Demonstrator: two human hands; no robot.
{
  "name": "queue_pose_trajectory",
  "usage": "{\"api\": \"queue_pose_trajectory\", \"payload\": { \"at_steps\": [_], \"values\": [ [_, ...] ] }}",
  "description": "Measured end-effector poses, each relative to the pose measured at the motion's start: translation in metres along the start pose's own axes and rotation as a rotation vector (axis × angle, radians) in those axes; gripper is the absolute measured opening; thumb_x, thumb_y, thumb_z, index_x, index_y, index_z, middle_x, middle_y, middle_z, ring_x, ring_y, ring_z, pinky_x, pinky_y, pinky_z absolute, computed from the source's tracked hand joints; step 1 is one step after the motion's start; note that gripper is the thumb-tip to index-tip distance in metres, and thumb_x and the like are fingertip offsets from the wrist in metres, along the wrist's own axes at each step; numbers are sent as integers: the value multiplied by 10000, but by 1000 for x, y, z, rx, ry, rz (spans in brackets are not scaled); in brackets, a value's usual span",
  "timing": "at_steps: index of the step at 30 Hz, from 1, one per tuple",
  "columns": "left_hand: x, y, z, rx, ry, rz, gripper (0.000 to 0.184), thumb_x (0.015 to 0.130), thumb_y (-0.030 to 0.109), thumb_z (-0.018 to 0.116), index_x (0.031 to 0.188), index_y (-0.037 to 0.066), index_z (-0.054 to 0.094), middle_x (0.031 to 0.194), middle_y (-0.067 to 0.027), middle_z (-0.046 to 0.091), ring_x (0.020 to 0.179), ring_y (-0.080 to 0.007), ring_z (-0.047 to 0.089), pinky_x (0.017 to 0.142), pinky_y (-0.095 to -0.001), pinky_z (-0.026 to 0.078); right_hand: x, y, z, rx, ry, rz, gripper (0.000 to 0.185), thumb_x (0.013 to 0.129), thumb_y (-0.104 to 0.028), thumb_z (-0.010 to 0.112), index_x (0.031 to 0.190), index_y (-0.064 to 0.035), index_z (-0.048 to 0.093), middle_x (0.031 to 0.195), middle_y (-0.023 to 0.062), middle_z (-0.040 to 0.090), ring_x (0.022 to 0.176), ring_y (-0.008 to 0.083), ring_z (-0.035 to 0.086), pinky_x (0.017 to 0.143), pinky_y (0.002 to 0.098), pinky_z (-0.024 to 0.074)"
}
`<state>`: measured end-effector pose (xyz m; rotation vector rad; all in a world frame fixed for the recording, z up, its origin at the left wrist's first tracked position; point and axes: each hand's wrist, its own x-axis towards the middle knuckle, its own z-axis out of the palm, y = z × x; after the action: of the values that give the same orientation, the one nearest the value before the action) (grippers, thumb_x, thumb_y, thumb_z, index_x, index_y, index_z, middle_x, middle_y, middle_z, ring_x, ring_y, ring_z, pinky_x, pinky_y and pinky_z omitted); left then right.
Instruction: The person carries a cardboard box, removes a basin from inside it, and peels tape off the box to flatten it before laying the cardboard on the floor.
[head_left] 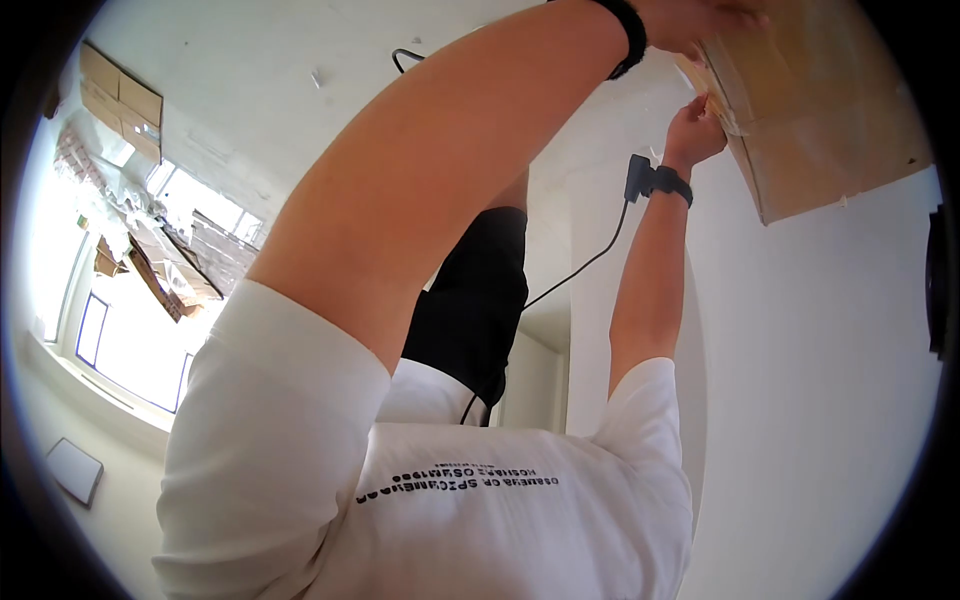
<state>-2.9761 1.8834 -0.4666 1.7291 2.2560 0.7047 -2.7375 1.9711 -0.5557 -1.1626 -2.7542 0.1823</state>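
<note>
A brown cardboard box (825, 120) fills the upper right corner, tilted and partly cut off by the frame. My left hand (698, 22) reaches across to its upper left edge, fingers over the cardboard and thumb below. Lower down, my right hand (697, 132) is closed in a pinch at the same side edge, by a loose flap. Both wrists carry black bands; the right one has a small black device (638, 179) with a cable running from it. The box's far side is hidden.
Flattened cardboard (122, 98) and a pile of cardboard and plastic wrap (150, 240) lie at the left, near a bright window (130, 345). A grey-white panel (74, 472) shows at the lower left. A white wall (800, 400) stands at the right.
</note>
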Motion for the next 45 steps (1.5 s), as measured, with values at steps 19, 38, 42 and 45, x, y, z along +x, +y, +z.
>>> {"api": "queue_pose_trajectory", "payload": {
  "at_steps": [19, 38, 42, 45],
  "values": [
    [7, -2, -17, -24, -124, -16, 925, 709, 366, 783, 1486, 185, 314, 1594, -66, 195, 1483, -275, 120, 1191, -530, 28, -14, -31, -31, 965, -153, 893, 414, 832, -248, 769, 1043, 94, 668, 974, 168, 698, 903, 243, 677, 920, 332, 524],
    [11, 0, -23, -32, -196, -1, 1055, 647, 362, 832, 1514, 181, 259, 1607, -88, 134, 1489, -285, 86, 1161, -587, 49, -3, -13, -101, 1761, -528, 977, 244, 940, -147, 572, 1102, 30, 622, 1068, 92, 659, 957, 184, 619, 812, 330, 489],
    [13, 1, -24, -40, -226, -11, 1078, 642, 366, 836, 1523, 199, 238, 1610, -82, 117, 1490, -289, 79, 1157, -594, 46, 10, -7, -133, 1894, -565, 936, 269, 951, -181, 547, 1092, 37, 615, 1035, 106, 653, 911, 195, 617, 767, 348, 491],
    [16, 3, -28, -19, -286, -37, 1079, 648, 367, 831, 1528, 210, 225, 1613, -76, 106, 1490, -292, 72, 1153, -601, 44, 34, -12, -158, 1834, -559, 859, 250, 951, -135, 531, 1114, 43, 597, 1017, 98, 637, 906, 179, 602, 792, 337, 486]
  ]
}}
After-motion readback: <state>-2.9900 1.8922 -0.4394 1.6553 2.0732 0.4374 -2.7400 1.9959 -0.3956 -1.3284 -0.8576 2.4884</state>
